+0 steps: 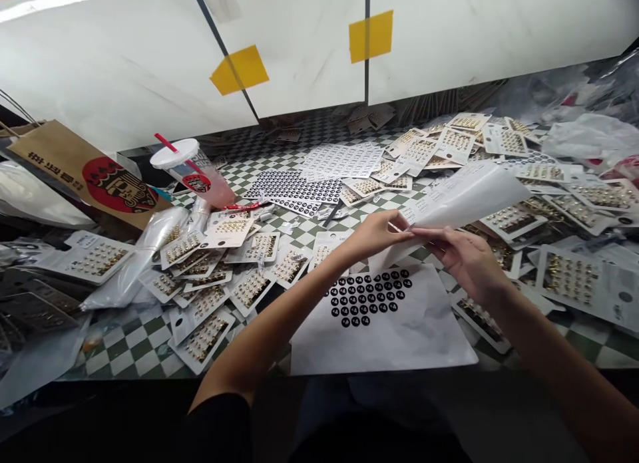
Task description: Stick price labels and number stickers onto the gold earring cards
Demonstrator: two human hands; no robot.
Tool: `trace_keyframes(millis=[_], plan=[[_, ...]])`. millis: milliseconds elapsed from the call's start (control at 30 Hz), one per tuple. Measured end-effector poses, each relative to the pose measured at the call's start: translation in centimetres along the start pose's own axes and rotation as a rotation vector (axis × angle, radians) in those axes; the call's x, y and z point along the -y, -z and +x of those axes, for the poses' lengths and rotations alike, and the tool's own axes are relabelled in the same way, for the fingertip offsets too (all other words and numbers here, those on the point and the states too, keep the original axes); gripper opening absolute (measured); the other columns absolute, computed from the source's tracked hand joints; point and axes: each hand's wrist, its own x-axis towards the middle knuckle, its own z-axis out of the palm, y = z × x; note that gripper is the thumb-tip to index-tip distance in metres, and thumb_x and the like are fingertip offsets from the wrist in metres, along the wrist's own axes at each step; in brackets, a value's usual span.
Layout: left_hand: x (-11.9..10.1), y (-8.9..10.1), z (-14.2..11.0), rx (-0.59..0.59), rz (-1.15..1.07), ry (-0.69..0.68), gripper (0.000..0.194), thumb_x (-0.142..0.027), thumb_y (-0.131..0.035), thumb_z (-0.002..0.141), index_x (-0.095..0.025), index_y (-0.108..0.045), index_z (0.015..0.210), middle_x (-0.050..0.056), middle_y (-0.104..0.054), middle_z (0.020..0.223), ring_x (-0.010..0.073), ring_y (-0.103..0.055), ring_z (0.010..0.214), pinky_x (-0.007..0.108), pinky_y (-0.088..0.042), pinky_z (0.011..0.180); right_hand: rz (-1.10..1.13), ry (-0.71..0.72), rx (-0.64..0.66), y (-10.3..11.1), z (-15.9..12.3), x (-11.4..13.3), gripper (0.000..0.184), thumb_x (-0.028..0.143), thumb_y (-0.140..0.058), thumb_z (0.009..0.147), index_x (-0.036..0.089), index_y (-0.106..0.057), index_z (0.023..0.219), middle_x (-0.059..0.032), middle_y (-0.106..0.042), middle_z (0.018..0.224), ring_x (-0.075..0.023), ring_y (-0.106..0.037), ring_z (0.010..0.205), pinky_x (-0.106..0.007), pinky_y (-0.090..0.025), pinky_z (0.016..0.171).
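Note:
Both of my hands meet in front of me at the near corner of a white, curled sheet of paper [469, 193] with rows of small print. My left hand [382, 233] is closed in a pinch at that corner. My right hand [469, 260] pinches the sheet beside it, fingertips almost touching the left ones. Whether something small is between the fingertips is hidden. Below the hands, a white sticker sheet [419, 336] with rows of round black stickers [369, 297] lies flat at the table's front edge. My left forearm covers part of it.
Earring cards [254, 290] with gold studs lie piled on the left, more earring cards [569, 277] on the right. Further sticker sheets [304, 190] lie behind. A plastic drink cup [210, 177] and a paper bag [84, 170] stand back left on the checkered table [134, 350].

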Motion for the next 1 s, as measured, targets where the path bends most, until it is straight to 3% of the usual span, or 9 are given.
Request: trace_keyframes(millis=[200, 333, 400, 533, 600, 667, 767, 900, 1000], plan=[[0.2, 1.1, 0.3, 0.086, -0.245, 0.105, 0.025, -0.036, -0.068, 0.071, -0.014, -0.062, 0.081, 0.005, -0.063, 0.085, 0.0114, -0.057, 0.077, 0.027, -0.047, 0.071, 0.018, 0.014, 0.016, 0.5, 0.2, 0.1, 0.023, 0.036, -0.058, 0.084, 0.021, -0.076, 0.087, -0.0046, -0.073, 0.099, -0.0216, -0.061, 0.108, -0.036, -0.044, 0.103], [0.0, 0.8, 0.7, 0.034, -0.29, 0.134, 0.017, -0.031, -0.064, 0.076, -0.014, -0.06, 0.076, 0.003, -0.061, 0.077, 0.0101, -0.057, 0.071, 0.026, -0.046, 0.07, -0.01, 0.002, 0.051, 0.5, 0.1, 0.2, 0.023, 0.036, -0.058, 0.084, 0.021, -0.075, 0.088, -0.0047, -0.072, 0.103, -0.0219, -0.06, 0.111, -0.036, -0.043, 0.103], [-0.2, 1.1, 0.9, -0.118, -0.198, 0.133, 0.013, -0.027, -0.06, 0.079, -0.014, -0.059, 0.074, 0.004, -0.062, 0.077, 0.0104, -0.057, 0.07, 0.027, -0.046, 0.068, -0.011, -0.003, 0.017, 0.4, 0.1, 0.2, 0.023, 0.034, -0.056, 0.085, 0.022, -0.074, 0.088, -0.005, -0.071, 0.106, -0.0221, -0.059, 0.113, -0.039, -0.042, 0.104], [-0.5, 3.5, -0.1, -0.576, 0.05, 0.022, 0.011, -0.022, -0.054, 0.085, -0.016, -0.055, 0.077, 0.004, -0.061, 0.08, 0.0111, -0.055, 0.071, 0.026, -0.046, 0.068, -0.092, -0.047, -0.072, 0.5, 0.2, 0.2, 0.024, 0.033, -0.05, 0.087, 0.024, -0.07, 0.097, -0.0043, -0.065, 0.119, -0.0214, -0.056, 0.118, -0.038, -0.043, 0.103], [-0.4, 4.7, -1.8, -0.731, 0.204, -0.066, 0.009, -0.021, -0.052, 0.087, -0.018, -0.053, 0.078, 0.004, -0.06, 0.08, 0.0116, -0.054, 0.073, 0.027, -0.045, 0.069, -0.292, -0.123, -0.064, 0.7, -0.2, 0.5, 0.032, 0.037, -0.048, 0.088, 0.026, -0.063, 0.114, -0.0049, -0.065, 0.118, -0.0226, -0.061, 0.109, -0.039, -0.049, 0.095], [-0.2, 4.9, -4.2, -0.83, 0.425, -0.151, 0.009, -0.018, -0.051, 0.087, -0.019, -0.052, 0.078, 0.003, -0.058, 0.078, 0.013, -0.053, 0.074, 0.028, -0.044, 0.069, -0.64, -0.14, -0.11, 0.6, -1.0, 1.2, 0.038, 0.042, -0.047, 0.088, 0.026, -0.059, 0.121, -0.0068, -0.069, 0.097, -0.0244, -0.066, 0.088, -0.041, -0.054, 0.079], [-0.2, 2.9, -8.5, -0.885, 0.792, -0.356, 0.011, -0.013, -0.05, 0.086, -0.021, -0.052, 0.079, 0.002, -0.056, 0.072, 0.0146, -0.051, 0.071, 0.03, -0.041, 0.067, -0.922, 0.0, -0.216, -0.9, -2.8, 2.2, 0.033, 0.048, -0.048, 0.086, 0.023, -0.067, 0.098, -0.0056, -0.062, 0.068, -0.0214, -0.059, 0.063, -0.034, -0.048, 0.055], [-0.7, -1.4, -12.9, -0.71, 1.189, -0.632, 0.009, -0.013, -0.056, 0.083, -0.019, -0.06, 0.089, 0.002, -0.06, 0.074, 0.0149, -0.053, 0.071, 0.029, -0.039, 0.064, -0.486, -0.105, 0.056, -4.8, -4.6, 1.8, 0.028, 0.049, -0.057, 0.082, 0.023, -0.066, 0.083, -0.0018, -0.059, 0.067, -0.0144, -0.052, 0.057, -0.025, -0.042, 0.048], [-0.8, -3.3, -14.4, -0.666, 1.173, -0.622, 0.012, -0.014, -0.059, 0.082, -0.016, -0.06, 0.094, 0.003, -0.062, 0.079, 0.0146, -0.055, 0.075, 0.028, -0.041, 0.068, -0.297, -0.147, 0.062, -7.3, -4.9, 0.6, 0.027, 0.047, -0.061, 0.079, 0.02, -0.062, 0.073, -0.0001, -0.056, 0.063, -0.012, -0.048, 0.056, -0.023, -0.04, 0.049]])
